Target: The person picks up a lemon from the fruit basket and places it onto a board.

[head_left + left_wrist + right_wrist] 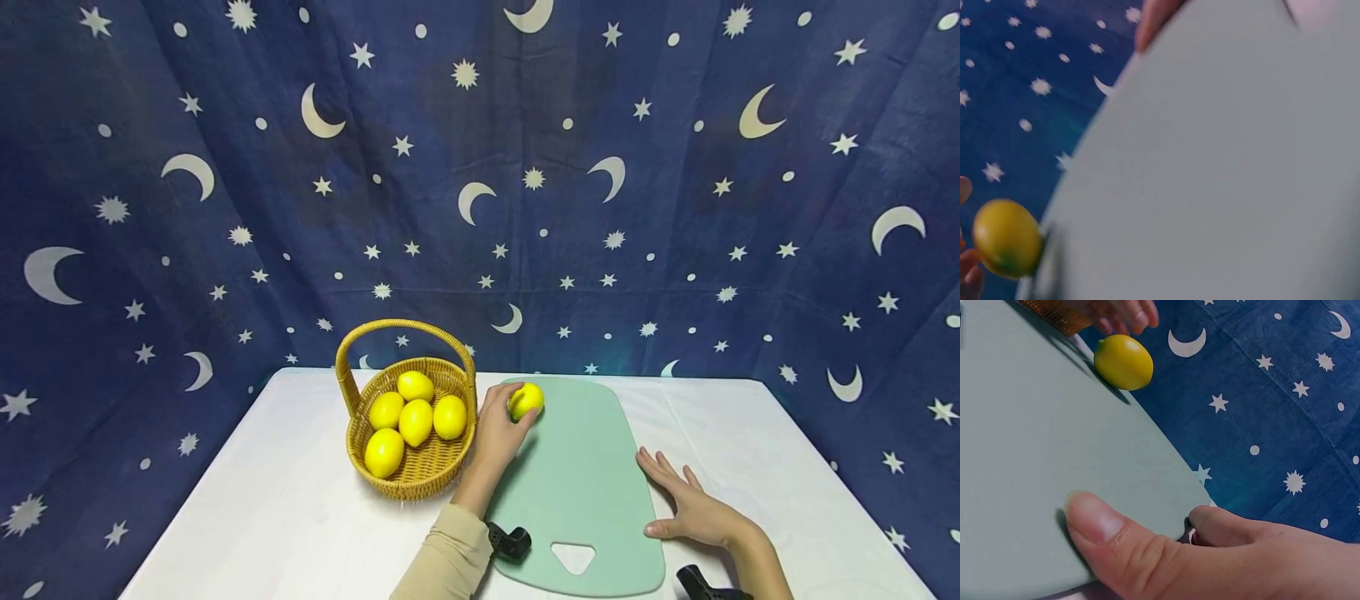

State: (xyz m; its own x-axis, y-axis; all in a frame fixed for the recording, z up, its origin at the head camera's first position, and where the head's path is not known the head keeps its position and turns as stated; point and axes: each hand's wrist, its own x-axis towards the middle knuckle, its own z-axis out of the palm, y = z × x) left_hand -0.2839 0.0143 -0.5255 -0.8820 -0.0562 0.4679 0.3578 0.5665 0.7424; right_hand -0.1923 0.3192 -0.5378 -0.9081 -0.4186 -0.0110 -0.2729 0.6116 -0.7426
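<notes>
A yellow lemon (531, 398) sits at the far left of a pale green cutting board (577, 467). My left hand (501, 429) is over it, with fingers and thumb parted around its near side. In the right wrist view, the left fingertips (1138, 319) are just above the lemon (1124, 362), not wrapped round it; whether they touch it is hard to tell. My right hand (693, 504) is spread at the board's right edge, its thumb (1094, 519) resting on the board and the other fingers beyond the edge.
To the left stands a wicker basket (408, 492) with a tall handle, holding several lemons (415, 422). The board has a triangular cutout (573, 544) at its near end. A white cloth covers the table (300, 492); a dark blue curtain (420, 250) hangs behind.
</notes>
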